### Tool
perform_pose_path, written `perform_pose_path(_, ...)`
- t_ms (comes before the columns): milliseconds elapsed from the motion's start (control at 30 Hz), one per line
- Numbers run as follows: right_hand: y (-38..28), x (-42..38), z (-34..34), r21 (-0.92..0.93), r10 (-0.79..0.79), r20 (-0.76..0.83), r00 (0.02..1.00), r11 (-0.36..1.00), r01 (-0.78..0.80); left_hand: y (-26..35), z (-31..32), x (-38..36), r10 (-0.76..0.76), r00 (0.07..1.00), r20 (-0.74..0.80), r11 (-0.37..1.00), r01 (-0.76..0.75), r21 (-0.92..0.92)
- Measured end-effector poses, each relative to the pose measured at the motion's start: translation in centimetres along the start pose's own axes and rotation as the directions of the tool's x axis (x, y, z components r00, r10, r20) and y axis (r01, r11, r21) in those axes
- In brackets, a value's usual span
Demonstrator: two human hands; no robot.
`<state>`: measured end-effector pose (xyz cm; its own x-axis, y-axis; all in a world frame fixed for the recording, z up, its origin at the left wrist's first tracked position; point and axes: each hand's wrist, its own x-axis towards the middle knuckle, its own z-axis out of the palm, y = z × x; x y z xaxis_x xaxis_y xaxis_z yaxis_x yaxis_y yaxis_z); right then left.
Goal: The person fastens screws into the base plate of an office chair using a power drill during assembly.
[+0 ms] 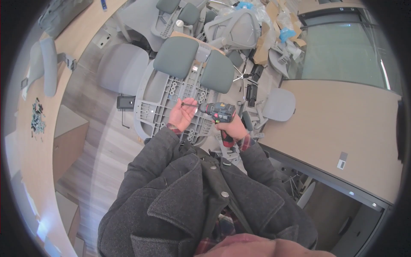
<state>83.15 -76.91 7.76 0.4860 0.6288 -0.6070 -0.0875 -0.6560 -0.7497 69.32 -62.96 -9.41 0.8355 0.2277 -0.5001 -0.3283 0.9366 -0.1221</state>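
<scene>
My right hand (232, 128) is wrapped round the handle of a black and red cordless drill (219, 112). The drill's long thin bit (192, 105) points left, over my left hand (183, 116). That hand is palm up and cupped, fingers apart from the thumb, with the bit's tip near the thumb; whether a small screw is at the tip cannot be made out. Below both hands lies a ribbed grey plastic chair part (160, 112). Two grey-green cushioned pads, a left pad (176, 57) and a right pad (217, 72), rest at its far side.
Small dark hardware (37, 118) is heaped on the curved desk (64, 92) at left. A grey seat (123, 67) stands beside the work. Chair frames (233, 29) and plastic wrapping crowd the back. At right are a wooden-topped desk (334, 128) and another grey seat (279, 105).
</scene>
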Motion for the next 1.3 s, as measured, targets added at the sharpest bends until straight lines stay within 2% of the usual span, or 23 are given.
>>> perform_pose_path(100,0.6,0.1,0.2,-0.023,-0.028,-0.042,0.999,0.999,0.027,-0.4,0.4,-0.2,0.025,0.999,-0.036,0.999,-0.025,0.026)
perform_pose_path(167,1.0,-0.4,0.0,-0.433,-0.175,-0.02,0.984,0.889,0.149,-1.0,-0.5,0.7,-0.012,0.996,-0.086,1.0,0.012,0.002)
perform_pose_path(200,0.9,-0.5,0.1,-0.528,-0.208,0.001,0.978,0.83,0.177,-1.3,-1.1,1.2,-0.019,0.995,-0.1,1.0,0.018,-0.01)
perform_pose_path(300,-0.4,-0.6,1.0,-0.641,0.024,-0.027,0.999,0.767,-0.036,-1.7,-2.3,2.3,-0.045,0.991,0.126,0.991,0.06,-0.123)
perform_pose_path(367,-0.6,-0.2,1.7,-0.679,-0.11,-0.047,0.993,0.733,0.049,-1.6,-0.8,2.2,-0.004,0.999,-0.05,0.985,-0.005,-0.171)
perform_pose_path(467,0.5,1.1,1.9,-0.76,-0.224,-0.019,0.974,0.637,0.132,-1.2,0.4,2.4,0.033,0.989,-0.146,0.985,-0.057,-0.164)
perform_pose_path(600,-0.8,2.3,2.2,-0.797,-0.189,0.018,0.982,0.59,0.128,-0.7,-0.1,2.6,0.047,0.993,-0.11,0.98,-0.068,-0.188)
perform_pose_path(700,-1.8,2.8,2.4,-0.76,-0.089,-0.034,0.995,0.649,0.032,-0.9,-1.5,3.0,0.032,0.996,-0.083,0.979,-0.048,-0.197)
perform_pose_path(800,-3.2,3.5,2.3,-0.775,-0.05,-0.028,0.998,0.632,0.009,-1.2,-2.3,3.4,0.057,0.998,0.011,0.976,-0.054,-0.211)
perform_pose_path(900,-4.3,4.9,2.1,-0.809,0.017,-0.002,1.0,0.588,-0.012,-0.8,-1.0,3.2,0.07,0.995,-0.069,0.983,-0.081,-0.163)
perform_pose_path(1000,-6.1,5.8,2.1,-0.784,0.135,-0.025,0.991,0.612,-0.103,-0.8,-2.0,3.9,0.059,0.998,0.012,0.981,-0.056,-0.188)
perform_pose_path(1100,-6.5,6.6,1.7,-0.776,0.155,0.002,0.988,0.623,-0.096,-0.7,-0.4,3.5,0.031,0.991,-0.133,0.986,-0.052,-0.161)
perform_pose_path(1200,-7.3,6.7,2.1,-0.863,0.069,0.079,0.994,0.504,0.033,-0.7,1.9,2.4,0.068,0.968,-0.243,0.981,-0.109,-0.159)
perform_pose_path(1300,-9.1,6.0,2.9,-0.893,-0.033,0.237,0.971,0.385,0.231,-0.9,1.1,2.1,0.058,0.976,-0.21,0.979,-0.096,-0.178)
